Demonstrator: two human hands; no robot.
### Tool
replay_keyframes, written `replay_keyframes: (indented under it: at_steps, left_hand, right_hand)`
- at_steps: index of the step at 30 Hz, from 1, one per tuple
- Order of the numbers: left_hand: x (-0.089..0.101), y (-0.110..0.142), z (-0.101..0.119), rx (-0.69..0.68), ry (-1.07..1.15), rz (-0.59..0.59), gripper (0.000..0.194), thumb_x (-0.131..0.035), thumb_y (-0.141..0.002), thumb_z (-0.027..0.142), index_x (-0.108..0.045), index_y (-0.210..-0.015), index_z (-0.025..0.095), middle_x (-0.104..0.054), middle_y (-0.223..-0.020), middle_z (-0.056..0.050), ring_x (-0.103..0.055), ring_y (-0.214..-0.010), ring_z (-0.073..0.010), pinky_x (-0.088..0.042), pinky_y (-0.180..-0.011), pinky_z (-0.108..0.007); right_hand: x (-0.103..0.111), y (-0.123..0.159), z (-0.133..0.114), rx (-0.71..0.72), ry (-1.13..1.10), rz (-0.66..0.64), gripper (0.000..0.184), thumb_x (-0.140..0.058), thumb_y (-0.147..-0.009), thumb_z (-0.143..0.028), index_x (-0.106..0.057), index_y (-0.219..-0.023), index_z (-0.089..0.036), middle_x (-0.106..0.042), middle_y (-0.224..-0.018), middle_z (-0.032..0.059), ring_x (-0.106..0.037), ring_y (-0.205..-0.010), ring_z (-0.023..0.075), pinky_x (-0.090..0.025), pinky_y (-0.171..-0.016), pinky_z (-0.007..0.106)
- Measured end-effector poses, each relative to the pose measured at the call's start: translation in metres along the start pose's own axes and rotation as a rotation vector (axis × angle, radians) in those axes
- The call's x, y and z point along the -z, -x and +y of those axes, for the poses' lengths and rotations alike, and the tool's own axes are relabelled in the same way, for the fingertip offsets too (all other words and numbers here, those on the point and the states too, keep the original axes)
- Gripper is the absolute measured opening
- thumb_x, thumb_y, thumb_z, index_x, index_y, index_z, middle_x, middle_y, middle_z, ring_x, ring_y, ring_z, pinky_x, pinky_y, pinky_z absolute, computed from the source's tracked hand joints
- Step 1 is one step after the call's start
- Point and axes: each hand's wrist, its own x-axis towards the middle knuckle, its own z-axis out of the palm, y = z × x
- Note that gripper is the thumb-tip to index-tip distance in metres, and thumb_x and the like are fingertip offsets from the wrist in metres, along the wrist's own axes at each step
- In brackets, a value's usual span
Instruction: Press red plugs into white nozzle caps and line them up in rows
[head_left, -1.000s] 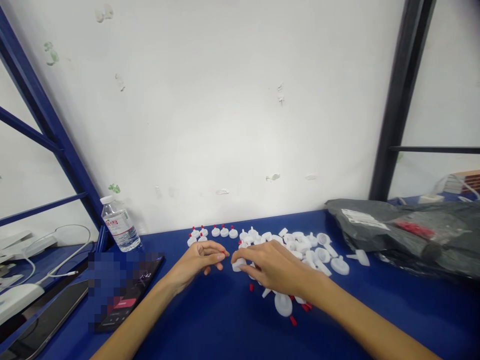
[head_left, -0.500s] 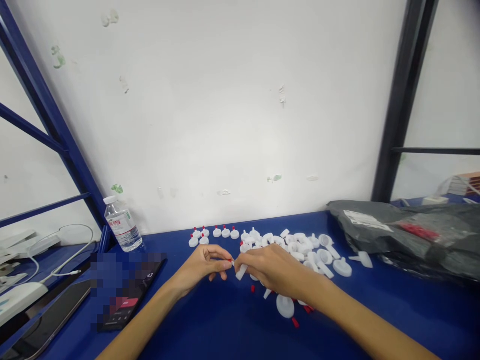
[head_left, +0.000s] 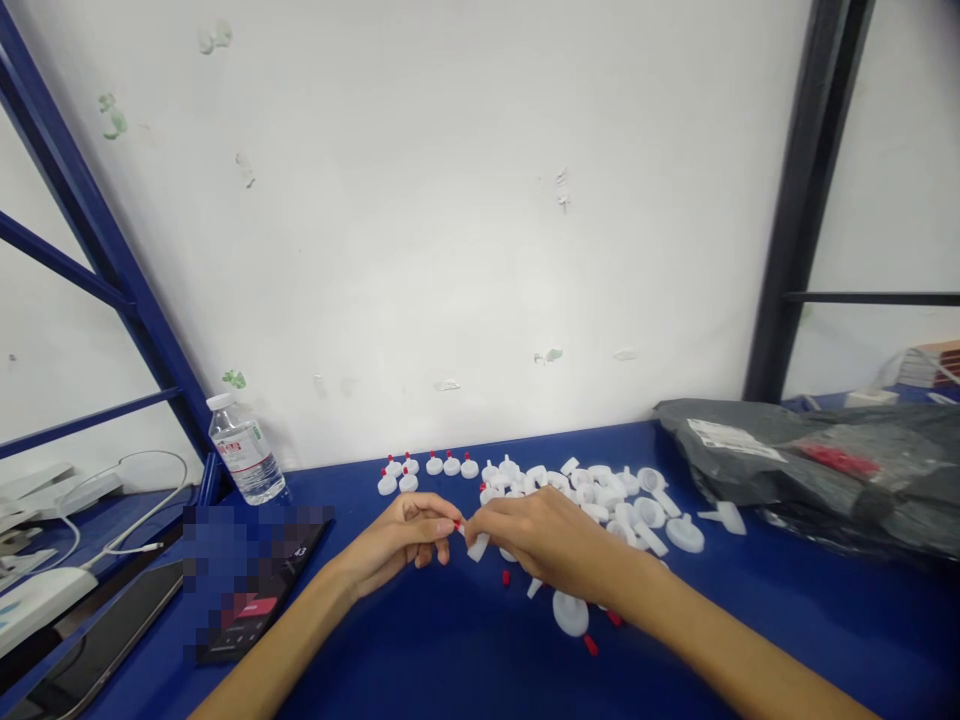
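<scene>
Between thumb and forefinger, my left hand [head_left: 409,540] pinches a small red tip cap [head_left: 457,524]. Facing it, my right hand [head_left: 529,530] is closed on a white nozzle cap [head_left: 478,546], whose wide base shows below the fingers. The red cap sits at the narrow end of the white spout; how far it is on, I cannot tell. Behind and right of my right hand lies a pile of white nozzle caps [head_left: 600,485]. Loose red caps [head_left: 506,578] and a white nozzle cap [head_left: 571,613] rest on the blue table nearer me.
Several red-tipped white caps [head_left: 451,464] stand near the wall. To the left are a water bottle [head_left: 246,450], a phone [head_left: 289,570] and another dark device [head_left: 97,640]. A grey plastic bag [head_left: 720,460] lies at the right, with a dark post [head_left: 795,220] behind it.
Both hands have shifted very slightly left, still held together. The red cap and the white nozzle cap stay in the fingers; the pile looks unchanged.
</scene>
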Motion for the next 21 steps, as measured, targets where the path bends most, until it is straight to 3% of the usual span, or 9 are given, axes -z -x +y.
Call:
replay_keyframes:
  at_steps: [4,8,12,17,21]
  left_hand:
    - [0.001,0.003,0.002,0.007,0.080,-0.117,0.026,-0.081,-0.074,0.024,-0.071,-0.097,0.016,-0.070,-0.082,-0.006,-0.063,-0.069,-0.0123,-0.037,-0.048,-0.016]
    - [-0.002,0.006,0.002,0.030,0.189,-0.296,0.052,-0.078,-0.075,0.019,-0.063,-0.125,0.021,-0.065,-0.116,-0.012,-0.065,-0.102,-0.0237,-0.047,-0.060,-0.019]
    - [-0.008,0.005,-0.002,0.058,0.189,-0.441,0.042,-0.076,-0.074,0.022,-0.068,-0.114,0.013,-0.065,-0.116,-0.017,-0.066,-0.107,-0.0333,-0.048,-0.060,-0.020]
    - [-0.011,0.003,-0.005,0.013,0.206,-0.410,0.044,-0.077,-0.073,0.022,-0.068,-0.115,0.013,-0.065,-0.115,-0.017,-0.067,-0.105,-0.0318,-0.049,-0.065,-0.022]
    - [-0.007,0.002,-0.006,-0.026,0.208,-0.326,0.041,-0.076,-0.077,0.022,-0.067,-0.116,0.013,-0.066,-0.111,-0.015,-0.066,-0.108,-0.0333,-0.049,-0.070,-0.025]
  right_hand:
    - [-0.001,0.001,-0.001,0.039,0.086,-0.027,0.052,-0.051,-0.076,0.008,-0.056,-0.114,-0.027,-0.074,-0.104,-0.0046,-0.063,-0.065,0.0099,-0.027,-0.053,0.025]
    - [-0.005,0.002,-0.001,0.052,0.101,0.031,0.048,-0.050,-0.081,0.007,-0.054,-0.116,-0.025,-0.074,-0.094,-0.0048,-0.061,-0.060,0.0093,-0.027,-0.052,0.024]
    - [-0.008,0.003,0.000,0.073,0.032,0.096,0.039,-0.049,-0.083,0.005,-0.055,-0.110,-0.023,-0.071,-0.098,-0.0029,-0.061,-0.066,0.0084,-0.032,-0.055,0.023]
    - [-0.006,0.001,0.000,0.044,0.039,0.114,0.041,-0.048,-0.082,0.004,-0.056,-0.110,-0.025,-0.069,-0.105,-0.0040,-0.061,-0.067,0.0089,-0.030,-0.053,0.024]
    - [0.000,-0.001,-0.004,0.004,0.057,0.076,0.054,-0.045,-0.078,0.008,-0.053,-0.119,-0.027,-0.071,-0.110,-0.0061,-0.061,-0.066,0.0094,-0.028,-0.052,0.026]
